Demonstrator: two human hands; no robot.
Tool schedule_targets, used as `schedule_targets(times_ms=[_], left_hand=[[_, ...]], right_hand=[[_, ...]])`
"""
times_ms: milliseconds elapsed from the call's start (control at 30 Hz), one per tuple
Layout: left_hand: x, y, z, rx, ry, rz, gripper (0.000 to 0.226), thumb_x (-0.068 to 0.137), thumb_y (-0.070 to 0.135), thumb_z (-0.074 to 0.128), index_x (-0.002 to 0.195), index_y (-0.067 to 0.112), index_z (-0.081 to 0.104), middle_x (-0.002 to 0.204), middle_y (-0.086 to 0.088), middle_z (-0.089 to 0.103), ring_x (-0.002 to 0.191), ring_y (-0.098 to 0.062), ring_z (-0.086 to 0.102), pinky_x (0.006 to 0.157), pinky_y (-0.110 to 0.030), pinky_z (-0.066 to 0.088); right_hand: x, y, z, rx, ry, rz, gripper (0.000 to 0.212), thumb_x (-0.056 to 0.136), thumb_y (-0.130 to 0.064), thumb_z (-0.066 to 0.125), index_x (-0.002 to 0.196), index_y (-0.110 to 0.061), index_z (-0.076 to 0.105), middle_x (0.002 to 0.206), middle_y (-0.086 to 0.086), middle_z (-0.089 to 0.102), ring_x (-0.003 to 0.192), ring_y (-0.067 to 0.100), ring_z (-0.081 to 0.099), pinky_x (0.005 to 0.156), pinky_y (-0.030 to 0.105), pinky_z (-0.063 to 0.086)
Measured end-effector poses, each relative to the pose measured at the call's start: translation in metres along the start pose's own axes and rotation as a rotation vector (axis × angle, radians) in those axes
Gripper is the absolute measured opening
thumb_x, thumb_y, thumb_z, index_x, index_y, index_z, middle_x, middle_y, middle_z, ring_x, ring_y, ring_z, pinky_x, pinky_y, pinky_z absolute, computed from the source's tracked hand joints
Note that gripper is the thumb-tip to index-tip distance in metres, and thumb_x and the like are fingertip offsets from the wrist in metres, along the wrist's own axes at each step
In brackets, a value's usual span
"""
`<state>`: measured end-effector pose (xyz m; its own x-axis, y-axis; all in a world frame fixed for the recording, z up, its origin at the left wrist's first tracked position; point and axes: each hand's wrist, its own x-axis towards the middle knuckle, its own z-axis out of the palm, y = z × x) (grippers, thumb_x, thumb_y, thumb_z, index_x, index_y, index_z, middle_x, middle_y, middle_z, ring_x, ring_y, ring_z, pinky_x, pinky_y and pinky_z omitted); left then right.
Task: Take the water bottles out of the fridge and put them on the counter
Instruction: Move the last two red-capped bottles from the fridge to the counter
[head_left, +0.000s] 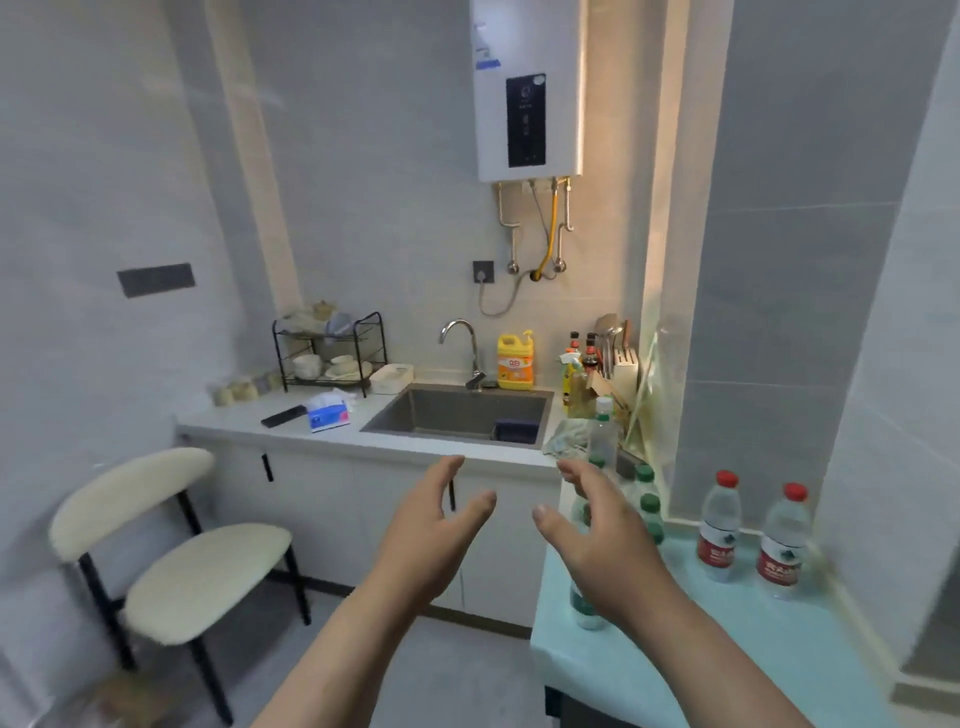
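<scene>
Two clear water bottles with red caps and red labels (719, 525) (784, 543) stand upright on the pale green counter (727, 649) against the right wall. Several green-capped bottles (649, 506) stand at the counter's far left corner, partly hidden behind my right hand (602, 535). A clear bottle with a white cap (603, 434) stands behind them. My left hand (431, 535) and my right hand are raised in front of me, fingers spread and relaxed, holding nothing. No fridge is in view.
A white counter with a steel sink (457, 415), tap, yellow detergent jug (515, 362), dish rack (330, 353) and tissue pack (327, 413) runs along the back wall. A cream chair (171, 551) stands at the left. A water heater (527, 88) hangs above.
</scene>
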<state>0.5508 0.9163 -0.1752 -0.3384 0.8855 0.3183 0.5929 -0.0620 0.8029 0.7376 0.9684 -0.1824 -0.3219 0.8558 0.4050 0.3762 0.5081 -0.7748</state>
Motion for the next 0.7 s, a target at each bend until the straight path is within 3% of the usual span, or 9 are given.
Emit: schedule_targets(times_ms=[233, 400, 533, 633, 700], left_hand=[[-0.086, -0.032, -0.157, 0.054, 0.277, -0.079, 0.088, 0.065, 0.075, 0.048, 0.142, 0.034, 0.043, 0.147, 0.009, 0.046, 0.132, -0.008, 0.043, 0.102, -0.029, 0.036], [-0.172, -0.058, -0.257, 0.004, 0.502, -0.165, 0.066, 0.064, 0.070, 0.055, 0.124, 0.045, 0.048, 0.136, 0.012, 0.053, 0.128, -0.008, 0.047, 0.109, -0.040, 0.038], [-0.254, -0.078, -0.325, 0.088, 0.629, -0.253, 0.066, 0.067, 0.071, 0.052, 0.128, 0.046, 0.046, 0.132, 0.019, 0.049, 0.124, -0.003, 0.045, 0.102, -0.029, 0.038], [-0.322, -0.088, -0.377, 0.120, 0.753, -0.354, 0.070, 0.071, 0.065, 0.054, 0.136, 0.041, 0.044, 0.132, 0.019, 0.045, 0.128, -0.005, 0.042, 0.101, -0.028, 0.035], [-0.363, -0.089, -0.408, 0.152, 0.827, -0.394, 0.072, 0.072, 0.062, 0.055, 0.138, 0.036, 0.045, 0.133, 0.015, 0.047, 0.130, -0.009, 0.042, 0.105, -0.031, 0.036]], right_hand=[[-0.022, -0.115, 0.105, 0.114, -0.239, -0.182, 0.074, 0.072, -0.069, 0.049, 0.140, -0.040, 0.038, 0.129, -0.024, 0.039, 0.116, -0.001, 0.038, 0.097, 0.024, 0.035], [-0.058, -0.193, 0.177, 0.214, -0.412, -0.291, 0.067, 0.067, -0.073, 0.050, 0.129, -0.049, 0.041, 0.122, -0.032, 0.043, 0.115, -0.007, 0.044, 0.099, 0.021, 0.037], [-0.106, -0.250, 0.233, 0.327, -0.490, -0.346, 0.050, 0.069, -0.067, 0.055, 0.116, -0.052, 0.047, 0.122, -0.029, 0.053, 0.114, -0.011, 0.049, 0.095, 0.019, 0.042], [-0.149, -0.293, 0.274, 0.356, -0.588, -0.356, 0.052, 0.078, -0.055, 0.065, 0.125, -0.038, 0.053, 0.127, -0.018, 0.057, 0.117, 0.001, 0.052, 0.099, 0.031, 0.045], [-0.172, -0.318, 0.297, 0.361, -0.641, -0.388, 0.048, 0.083, -0.044, 0.069, 0.128, -0.035, 0.052, 0.129, -0.015, 0.056, 0.118, 0.005, 0.052, 0.099, 0.032, 0.045]])
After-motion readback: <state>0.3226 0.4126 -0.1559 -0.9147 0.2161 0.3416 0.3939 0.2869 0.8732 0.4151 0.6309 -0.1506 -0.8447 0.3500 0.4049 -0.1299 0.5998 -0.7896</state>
